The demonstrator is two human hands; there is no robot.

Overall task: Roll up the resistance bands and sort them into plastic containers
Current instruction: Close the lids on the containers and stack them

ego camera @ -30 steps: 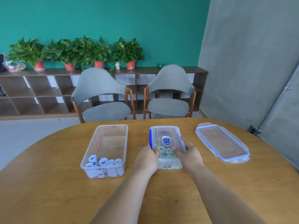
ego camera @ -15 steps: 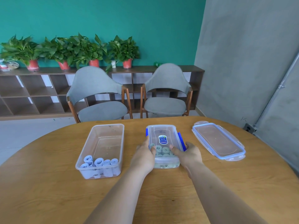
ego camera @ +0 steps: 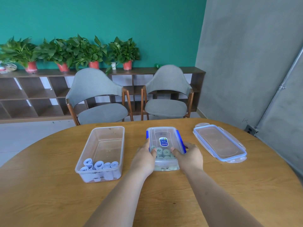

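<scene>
A clear lidded container (ego camera: 164,136) with blue side clips stands at the middle of the round wooden table (ego camera: 49,194). Rolled green bands (ego camera: 162,152) show through its lid. My left hand (ego camera: 144,159) grips its left side with the thumb on the lid. My right hand (ego camera: 188,156) grips its right side, thumb on the lid, fingers over the blue clip. To the left, an open clear container (ego camera: 105,145) holds several rolled light blue bands (ego camera: 100,165) at its near end.
A loose clear lid (ego camera: 219,142) with blue trim lies on the table to the right. Two grey chairs (ego camera: 98,99) stand behind the table. A low wooden shelf (ego camera: 32,95) with potted plants lines the green wall. A grey wall is on the right.
The view has shifted slightly. Both hands stay on the lidded container, and my thumbs have moved further onto the lid.
</scene>
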